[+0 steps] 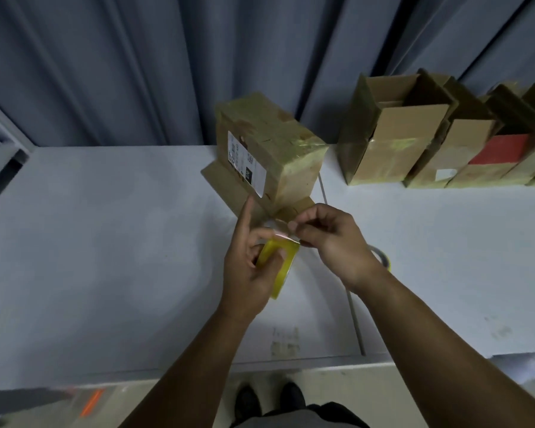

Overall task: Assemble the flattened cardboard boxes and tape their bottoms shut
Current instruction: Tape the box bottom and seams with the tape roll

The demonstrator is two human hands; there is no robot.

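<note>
Brown cardboard box with a white shipping label (278, 149) stands on the white table (105, 242), bottom side up, covered in glossy yellowish tape; its open flaps splay flat on the tabletop around its base; it sits just beyond both hands, the near flap almost under the fingertips

Left hand (247, 273) grips a yellow roll of packing tape (283, 264), fingers curled round the rim, index finger straight and pointing up toward the box's labelled side; right hand (331, 239) sits just right of the roll, thumb and forefinger pinching the clear loose tape end (283, 234) at the roll's top edge; other fingers curled in; both hands raised off the table, close together, between the person and the box

Second tape roll (385, 257) lies on the table, partly hidden behind the right wrist; row of upright assembled cardboard boxes (399, 143) along the far right edge, tops open, taped low down; one shows a red panel (504, 148)

Table is pale with a thin seam running front to back; grey pleated curtain (136, 57) hangs behind it; dark shoes (247, 403) visible on the floor below the near edge; orange strip (91, 403) low left, blurred
</note>
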